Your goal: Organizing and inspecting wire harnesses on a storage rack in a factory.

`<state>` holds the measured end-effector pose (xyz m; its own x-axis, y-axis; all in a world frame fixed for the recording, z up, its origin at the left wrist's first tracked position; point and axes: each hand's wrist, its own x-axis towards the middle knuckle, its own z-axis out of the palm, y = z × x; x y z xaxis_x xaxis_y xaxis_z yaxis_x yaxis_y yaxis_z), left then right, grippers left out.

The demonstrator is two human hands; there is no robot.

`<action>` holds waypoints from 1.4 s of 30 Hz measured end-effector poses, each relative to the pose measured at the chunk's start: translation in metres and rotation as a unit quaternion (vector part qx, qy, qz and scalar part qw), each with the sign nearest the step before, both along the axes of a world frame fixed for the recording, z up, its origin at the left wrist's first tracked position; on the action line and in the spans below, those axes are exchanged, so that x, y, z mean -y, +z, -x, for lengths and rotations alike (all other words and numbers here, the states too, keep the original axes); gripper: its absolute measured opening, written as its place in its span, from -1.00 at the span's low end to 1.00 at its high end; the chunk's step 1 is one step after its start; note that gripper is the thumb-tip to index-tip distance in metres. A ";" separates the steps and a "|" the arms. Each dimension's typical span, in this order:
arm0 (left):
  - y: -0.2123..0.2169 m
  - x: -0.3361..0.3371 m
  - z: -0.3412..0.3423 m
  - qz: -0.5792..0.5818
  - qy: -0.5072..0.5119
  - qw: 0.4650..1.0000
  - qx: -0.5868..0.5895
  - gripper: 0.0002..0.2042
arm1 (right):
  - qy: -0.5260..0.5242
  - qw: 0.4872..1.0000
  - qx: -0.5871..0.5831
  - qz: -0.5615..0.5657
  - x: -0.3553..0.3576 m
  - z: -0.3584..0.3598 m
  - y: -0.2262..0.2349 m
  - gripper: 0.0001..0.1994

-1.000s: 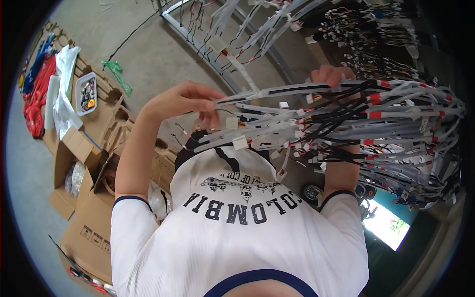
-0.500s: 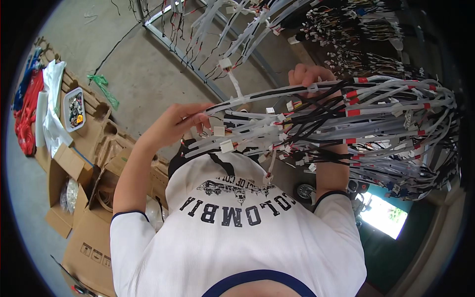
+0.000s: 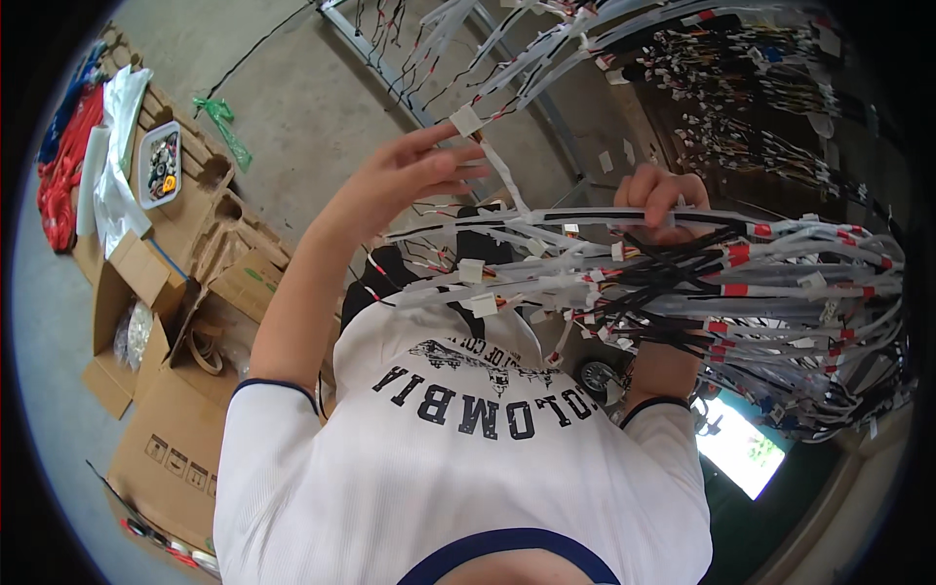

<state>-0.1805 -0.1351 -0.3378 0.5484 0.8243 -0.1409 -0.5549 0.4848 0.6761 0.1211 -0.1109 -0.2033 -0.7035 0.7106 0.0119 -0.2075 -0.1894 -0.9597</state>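
Note:
A thick bundle of wire harnesses (image 3: 780, 283), in clear and grey sleeves with black wires and red tape bands, hangs across in front of my chest. My right hand (image 3: 665, 198) is closed around the uppermost sleeved harness (image 3: 585, 216), thumb and fingers pinching it. From this harness a white-wrapped branch (image 3: 505, 175) rises to a white plug connector (image 3: 466, 120). Beside that connector my left hand (image 3: 414, 180) has its fingers stretched out and apart; the index fingertip is at its edge, and I cannot tell if it touches. Other white connectors (image 3: 483, 304) dangle at the bundle's left end.
More harnesses (image 3: 751, 107) hang at the upper right, by a metal frame (image 3: 356, 44). At the left are cardboard boxes (image 3: 175, 439), a white tray (image 3: 161, 166) of small parts, red bags (image 3: 73, 175) and white plastic sheeting (image 3: 122, 146). A bright screen-like panel (image 3: 741, 448) shows lower right.
My left hand has let go of the harness's left end and moved up to the white connector, its fingers spreading. My right hand keeps its hold, and the bundle sits slightly lower and farther right.

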 end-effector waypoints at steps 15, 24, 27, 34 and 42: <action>0.077 0.024 -0.014 -0.179 0.187 0.959 -0.119 -0.66 | -0.053 0.998 0.015 -0.036 0.011 0.005 0.002 -0.87; 0.077 0.050 -0.047 -0.492 0.199 0.766 -0.364 -0.47 | -0.173 0.969 0.165 0.067 0.011 -0.012 0.030 -0.64; 0.092 0.052 -0.088 -0.433 0.094 0.834 -0.329 -0.48 | -0.221 0.965 0.097 0.102 0.016 -0.004 0.033 -0.57; 0.083 0.059 -0.108 -0.275 -0.009 0.943 -0.188 -0.38 | -0.251 0.966 -0.023 0.054 0.027 -0.003 0.010 -0.47; 0.084 0.062 -0.089 -0.246 -0.023 0.957 -0.153 -0.65 | -0.068 0.992 0.099 0.046 -0.020 0.000 0.014 -0.51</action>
<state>-0.0914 -0.1973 -0.2540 0.5811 0.8078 0.0989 -0.2804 0.0846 0.9562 0.1213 -0.0907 -0.1890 -0.5833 0.7906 -0.1862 -0.0454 -0.2605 -0.9644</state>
